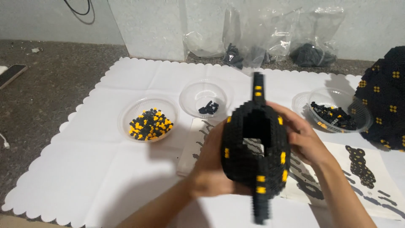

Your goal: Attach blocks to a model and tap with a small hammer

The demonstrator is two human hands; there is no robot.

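Both hands grip a black brick-built model [255, 154] dotted with yellow studs, lifted above the table: the left hand [209, 166] cups its left side and the right hand [300, 137] wraps its right side, fingers curled around it. Beneath the hands lie printed instruction sheets [363, 169] on a white scalloped cloth [84, 169]. Beyond the left hand sit a clear bowl of black and yellow pieces [149, 122] and a clear bowl with a few black pieces [204, 97], and past the right hand another bowl of mixed pieces [337, 112], beside a large black studded build [386, 105].
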